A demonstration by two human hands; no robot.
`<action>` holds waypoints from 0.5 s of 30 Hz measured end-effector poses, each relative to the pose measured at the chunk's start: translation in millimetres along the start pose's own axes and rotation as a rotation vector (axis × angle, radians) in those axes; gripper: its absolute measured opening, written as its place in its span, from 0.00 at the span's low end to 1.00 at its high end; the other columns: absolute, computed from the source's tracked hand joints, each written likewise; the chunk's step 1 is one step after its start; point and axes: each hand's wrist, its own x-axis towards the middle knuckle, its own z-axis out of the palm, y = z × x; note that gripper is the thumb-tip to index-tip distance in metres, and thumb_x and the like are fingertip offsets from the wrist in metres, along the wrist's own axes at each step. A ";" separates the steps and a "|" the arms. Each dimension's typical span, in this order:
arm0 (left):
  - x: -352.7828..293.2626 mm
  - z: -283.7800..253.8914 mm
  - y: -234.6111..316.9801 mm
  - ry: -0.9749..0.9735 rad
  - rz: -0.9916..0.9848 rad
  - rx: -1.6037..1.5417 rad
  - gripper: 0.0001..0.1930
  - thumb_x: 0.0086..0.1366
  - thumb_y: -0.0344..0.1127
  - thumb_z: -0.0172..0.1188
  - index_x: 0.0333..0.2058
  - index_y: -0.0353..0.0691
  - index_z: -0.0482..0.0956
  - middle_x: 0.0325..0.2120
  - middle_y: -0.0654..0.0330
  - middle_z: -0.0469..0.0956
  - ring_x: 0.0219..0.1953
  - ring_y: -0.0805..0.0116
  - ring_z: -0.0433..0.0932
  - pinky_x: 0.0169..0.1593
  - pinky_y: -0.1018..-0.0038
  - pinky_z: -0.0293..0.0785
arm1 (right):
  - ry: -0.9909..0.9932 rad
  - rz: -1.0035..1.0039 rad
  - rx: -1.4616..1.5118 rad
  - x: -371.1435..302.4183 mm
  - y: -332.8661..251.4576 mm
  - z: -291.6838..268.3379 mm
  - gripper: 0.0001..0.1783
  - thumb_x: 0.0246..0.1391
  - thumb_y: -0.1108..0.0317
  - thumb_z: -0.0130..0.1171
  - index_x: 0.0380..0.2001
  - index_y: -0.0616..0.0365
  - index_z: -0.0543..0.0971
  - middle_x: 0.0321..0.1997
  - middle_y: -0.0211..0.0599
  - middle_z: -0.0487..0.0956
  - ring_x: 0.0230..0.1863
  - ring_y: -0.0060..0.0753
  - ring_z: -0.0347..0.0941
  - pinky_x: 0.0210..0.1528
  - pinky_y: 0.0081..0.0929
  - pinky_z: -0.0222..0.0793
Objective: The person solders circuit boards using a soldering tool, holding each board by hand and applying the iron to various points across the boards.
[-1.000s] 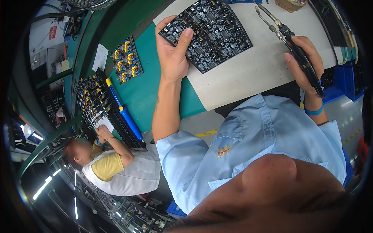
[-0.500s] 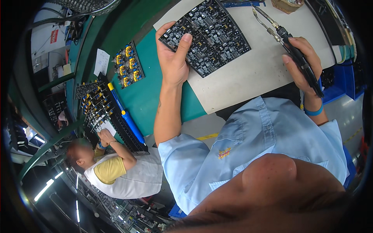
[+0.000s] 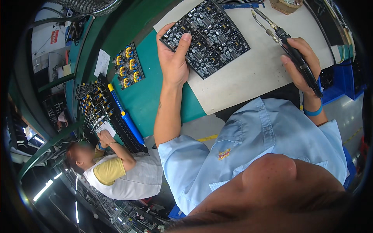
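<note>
My left hand (image 3: 175, 54) is closed on the left corner of a black circuit board panel (image 3: 213, 39), thumb on top and fingers beneath. The panel is divided into several equal sections full of small parts, and it is held tilted above a pale sheet (image 3: 229, 89) on the bench. On the right, my right hand (image 3: 305, 64) grips a black-handled soldering iron (image 3: 299, 58) with a thin metal tube running alongside its tip. The tip points up and to the left, apart from the panel. A blue band circles my right wrist.
Left on the green mat (image 3: 149, 85) lies a board with yellow and blue components (image 3: 128, 66). Beside a black rack (image 3: 122, 128) is a blue solder sucker (image 3: 132, 128). A co-worker (image 3: 120, 171) sits at lower left. A small tip-cleaning pot (image 3: 286, 5) stands at the top; blue bins (image 3: 345, 81) are right.
Almost nothing differs. The circuit board panel has tilted very slightly in my left hand, and the soldering iron has shifted a hair to the left.
</note>
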 end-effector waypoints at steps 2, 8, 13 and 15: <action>0.4 -0.6 -1.3 0.006 0.000 0.004 0.25 0.66 0.23 0.61 0.59 0.39 0.62 0.44 0.53 0.78 0.42 0.68 0.79 0.49 0.72 0.77 | 0.001 0.001 -0.001 0.0 -0.5 -0.1 0.25 0.47 0.78 0.67 0.51 0.66 0.78 0.42 0.48 0.80 0.38 0.39 0.77 0.42 0.27 0.73; 0.3 -0.7 -1.4 0.009 0.011 -0.013 0.24 0.66 0.24 0.61 0.58 0.39 0.62 0.44 0.53 0.77 0.42 0.68 0.79 0.49 0.73 0.77 | 0.004 -0.002 0.006 0.4 0.2 1.0 0.25 0.47 0.79 0.66 0.51 0.66 0.78 0.42 0.48 0.80 0.38 0.39 0.77 0.43 0.27 0.73; 2.5 -2.4 -4.7 -0.003 0.014 -0.013 0.24 0.67 0.24 0.61 0.58 0.39 0.63 0.45 0.53 0.77 0.42 0.68 0.79 0.49 0.72 0.77 | 0.001 0.010 -0.011 -0.2 -1.0 0.5 0.24 0.47 0.79 0.66 0.51 0.67 0.78 0.42 0.48 0.80 0.39 0.39 0.77 0.43 0.27 0.73; 1.5 -2.5 -3.8 -0.004 0.014 -0.016 0.24 0.67 0.24 0.61 0.58 0.39 0.63 0.45 0.53 0.78 0.42 0.67 0.79 0.49 0.72 0.77 | 0.000 0.011 -0.007 -0.1 -1.4 0.9 0.24 0.47 0.79 0.66 0.51 0.67 0.78 0.42 0.48 0.80 0.39 0.39 0.77 0.43 0.27 0.73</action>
